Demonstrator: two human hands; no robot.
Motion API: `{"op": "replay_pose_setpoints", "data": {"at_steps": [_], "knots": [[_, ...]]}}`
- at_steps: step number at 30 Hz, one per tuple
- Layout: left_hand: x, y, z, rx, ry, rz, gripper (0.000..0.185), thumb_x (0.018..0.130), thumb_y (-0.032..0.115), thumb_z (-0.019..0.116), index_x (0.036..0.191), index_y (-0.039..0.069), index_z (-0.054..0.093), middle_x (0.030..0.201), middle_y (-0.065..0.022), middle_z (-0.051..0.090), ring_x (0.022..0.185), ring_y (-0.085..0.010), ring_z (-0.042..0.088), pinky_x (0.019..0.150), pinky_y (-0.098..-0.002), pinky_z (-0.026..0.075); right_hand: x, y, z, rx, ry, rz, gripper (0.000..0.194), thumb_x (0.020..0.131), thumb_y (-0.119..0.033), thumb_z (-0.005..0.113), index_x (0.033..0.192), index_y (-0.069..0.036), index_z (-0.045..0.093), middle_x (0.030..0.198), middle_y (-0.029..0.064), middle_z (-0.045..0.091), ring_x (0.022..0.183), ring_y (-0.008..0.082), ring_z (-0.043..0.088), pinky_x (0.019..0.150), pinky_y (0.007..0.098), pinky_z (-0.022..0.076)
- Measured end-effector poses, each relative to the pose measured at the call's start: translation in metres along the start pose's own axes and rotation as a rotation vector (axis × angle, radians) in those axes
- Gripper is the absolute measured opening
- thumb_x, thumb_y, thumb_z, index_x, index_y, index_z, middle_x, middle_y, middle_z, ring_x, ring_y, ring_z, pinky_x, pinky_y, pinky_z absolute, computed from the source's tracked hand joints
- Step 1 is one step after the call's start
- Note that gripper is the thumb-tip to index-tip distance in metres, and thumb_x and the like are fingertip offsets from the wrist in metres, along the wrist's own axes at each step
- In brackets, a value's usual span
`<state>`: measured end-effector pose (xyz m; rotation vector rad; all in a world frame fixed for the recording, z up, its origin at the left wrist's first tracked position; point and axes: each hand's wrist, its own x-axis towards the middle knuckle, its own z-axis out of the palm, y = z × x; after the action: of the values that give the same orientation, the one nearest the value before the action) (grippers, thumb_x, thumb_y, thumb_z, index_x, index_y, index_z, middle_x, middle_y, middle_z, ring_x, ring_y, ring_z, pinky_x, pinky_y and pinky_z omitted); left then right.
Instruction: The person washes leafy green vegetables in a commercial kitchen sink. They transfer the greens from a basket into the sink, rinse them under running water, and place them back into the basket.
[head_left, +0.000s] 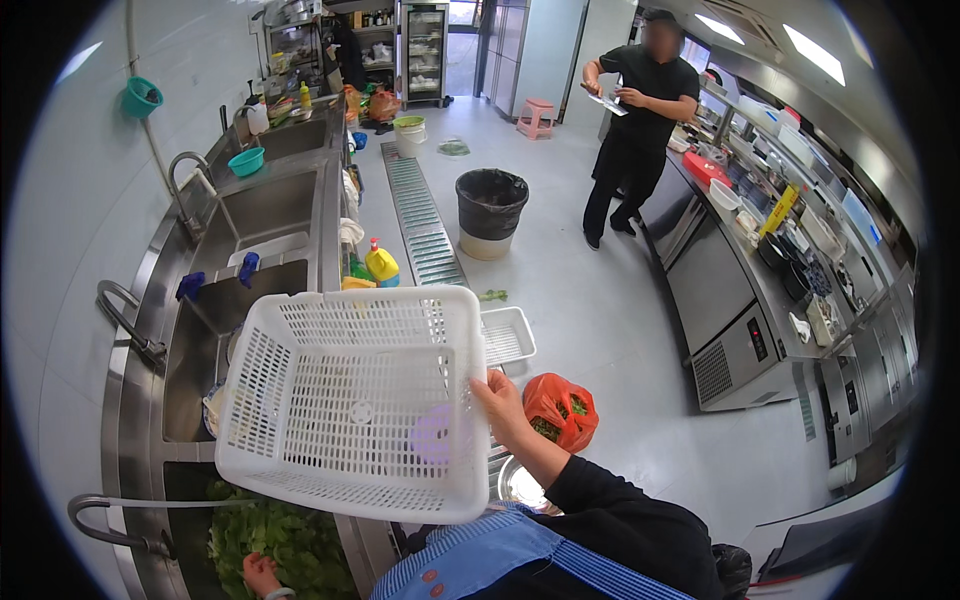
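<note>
My right hand (501, 409) grips the right rim of a white perforated plastic basket (322, 405). The basket is tilted with its inside towards me, and nothing lies in it. It hangs partly over the sinks and hides part of them. Below it, green leafy vegetables (270, 532) fill the nearest sink basin. Water (180, 503) runs from a curved faucet (86, 502) onto them. My left hand (261, 576) is just over these leaves, fingers loosely curled and apart, with nothing visible in it.
Beside me on the floor stand a red plastic bag of greens (561, 412), a metal bowl (523, 484) and a smaller white basket (510, 335). Farther off is a black-lined bin (492, 210). A person (645, 112) stands by the right counter (709, 262), holding a flat object.
</note>
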<state>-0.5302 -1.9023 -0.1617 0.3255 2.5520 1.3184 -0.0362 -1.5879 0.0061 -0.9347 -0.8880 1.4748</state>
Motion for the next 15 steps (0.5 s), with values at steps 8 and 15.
{"op": "replay_pose_setpoints", "data": {"at_steps": [8, 15], "knots": [[-0.007, 0.016, -0.002, 0.008, -0.029, -0.079, 0.008, 0.085, -0.002, 0.042, 0.087, 0.003, 0.048, 0.059, -0.0063, 0.048, 0.039, -0.0143, 0.039, 0.039, -0.0279, 0.038, -0.002, 0.004, -0.003, 0.004, 0.001, 0.008, 0.022, 0.082, -0.016, 0.059, 0.092, 0.0, 0.048, 0.081, 0.0047, 0.056, 0.07, 0.0079, 0.052, 0.064, 0.0209, 0.0432], [-0.013, 0.018, 0.003, 0.088, 0.261, -0.063, 0.012, 0.089, 0.008, 0.042, 0.088, 0.004, 0.053, 0.054, -0.0039, 0.045, 0.043, -0.0124, 0.037, 0.043, -0.0262, 0.033, -0.001, 0.007, -0.003, 0.0, 0.014, 0.016, 0.021, 0.082, -0.016, 0.059, 0.091, 0.0, 0.049, 0.079, 0.0041, 0.056, 0.067, 0.0073, 0.051, 0.061, 0.0202, 0.0427]]}}
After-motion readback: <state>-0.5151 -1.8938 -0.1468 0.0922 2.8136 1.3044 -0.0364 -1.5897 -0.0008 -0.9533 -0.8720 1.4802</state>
